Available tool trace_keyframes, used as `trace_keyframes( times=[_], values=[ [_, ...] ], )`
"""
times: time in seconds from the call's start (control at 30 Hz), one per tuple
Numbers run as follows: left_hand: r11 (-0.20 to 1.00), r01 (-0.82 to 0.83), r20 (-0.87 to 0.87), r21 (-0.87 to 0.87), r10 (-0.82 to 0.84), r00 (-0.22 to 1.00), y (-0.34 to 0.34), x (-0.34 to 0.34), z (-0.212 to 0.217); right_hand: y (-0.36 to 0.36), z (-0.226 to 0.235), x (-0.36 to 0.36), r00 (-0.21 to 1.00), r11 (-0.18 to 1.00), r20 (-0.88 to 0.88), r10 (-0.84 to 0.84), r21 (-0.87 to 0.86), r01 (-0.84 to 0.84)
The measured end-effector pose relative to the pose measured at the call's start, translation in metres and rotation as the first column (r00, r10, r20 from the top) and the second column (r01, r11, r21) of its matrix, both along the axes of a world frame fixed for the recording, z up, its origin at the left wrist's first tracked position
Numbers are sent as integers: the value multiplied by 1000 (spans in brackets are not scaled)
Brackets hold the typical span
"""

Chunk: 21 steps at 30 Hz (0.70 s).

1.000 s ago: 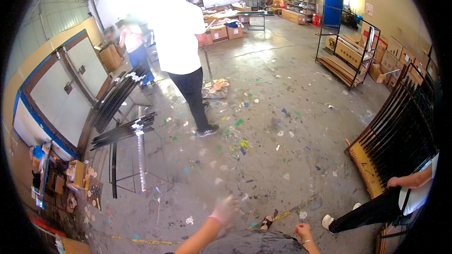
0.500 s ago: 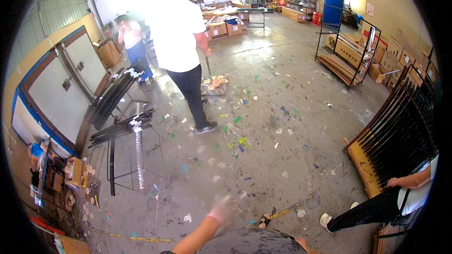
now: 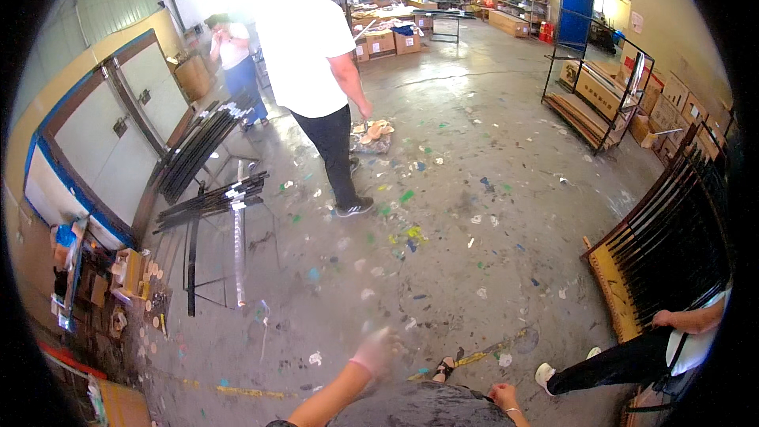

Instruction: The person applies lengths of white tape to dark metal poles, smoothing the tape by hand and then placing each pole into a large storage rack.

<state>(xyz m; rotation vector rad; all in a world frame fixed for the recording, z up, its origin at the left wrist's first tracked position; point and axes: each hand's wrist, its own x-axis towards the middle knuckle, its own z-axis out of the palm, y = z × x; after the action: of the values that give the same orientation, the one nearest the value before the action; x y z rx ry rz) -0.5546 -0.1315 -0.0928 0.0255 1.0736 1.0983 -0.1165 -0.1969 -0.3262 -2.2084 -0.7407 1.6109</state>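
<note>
My left hand (image 3: 378, 353) is held out in front of my dark grey top (image 3: 419, 407), low in the middle of the head view. It seems to wear a thin whitish glove with a pink cuff; its fingers are smeared by motion, and no held object shows. My right hand (image 3: 501, 395) hangs beside my other side, with a light band at the wrist. Its fingers curl in loosely, and nothing shows in them. Below both hands lies the grey floor (image 3: 458, 269), spotted with paint. One of my feet, in a dark sandal (image 3: 445, 368), shows between them.
A person in a white shirt (image 3: 308, 47) stands ahead; another person (image 3: 233, 55) is behind at left. Black bars (image 3: 202, 150) lie on stands to the left. At right, a person's hand (image 3: 662, 318) touches a yellow-edged rack (image 3: 613, 289) of dark rods. Farther back stands a metal cart (image 3: 597, 99).
My right hand has come into view at the lower edge. The view has shifted slightly, while my left hand stays about where it was. The white-shirted person's arm has lowered.
</note>
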Motion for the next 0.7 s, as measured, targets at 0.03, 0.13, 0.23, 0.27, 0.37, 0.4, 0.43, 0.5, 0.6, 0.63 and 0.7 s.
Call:
trace_keyframes(
  times=[0.03, 0.13, 0.23, 0.27, 0.37, 0.4, 0.43, 0.5, 0.6, 0.63, 0.7],
  values=[
    [999, 33, -28, 25, -33, 999, -1, -1, 0, -2, 9, -2, 998, 999, 27, 50, -9, -49],
    [996, 71, -46, 46, -69, 997, -1, -3, 1, 2, 59, -22, 979, 987, 134, 151, -77, -142],
    [1000, 15, 31, 23, -15, 999, 1, -4, -1, 1, 90, -33, 976, 988, 162, 146, -81, -134],
    [999, 17, 29, 49, -18, 999, 1, -5, -6, 1, 95, -35, 979, 990, 155, 131, -69, -121],
    [983, 113, -152, 145, -90, 984, -1, -3, -6, 8, 110, -42, 969, 989, 202, 141, -70, -129],
    [970, 168, -238, 174, -124, 963, -1, -1, -5, 6, 103, -38, 974, 989, 178, 138, -70, -127],
    [970, 167, -255, 179, -118, 960, -1, -1, -9, 5, 90, -32, 979, 989, 152, 137, -68, -128],
    [961, 184, -311, 207, -113, 944, -1, -4, -25, 8, 73, -25, 987, 991, 109, 123, -65, -116],
    [938, 224, -386, 263, -110, 916, 3, -10, -37, 10, 66, -22, 997, 997, 43, 56, -50, -54],
    [945, 205, -372, 255, -100, 923, 7, -9, -24, 10, 65, -20, 1000, 999, 7, 18, -36, -18],
    [992, 52, -209, 112, -27, 978, 19, -10, 5, 9, 56, -16, 1000, 1000, -21, -9, -17, 9]
  ],
)
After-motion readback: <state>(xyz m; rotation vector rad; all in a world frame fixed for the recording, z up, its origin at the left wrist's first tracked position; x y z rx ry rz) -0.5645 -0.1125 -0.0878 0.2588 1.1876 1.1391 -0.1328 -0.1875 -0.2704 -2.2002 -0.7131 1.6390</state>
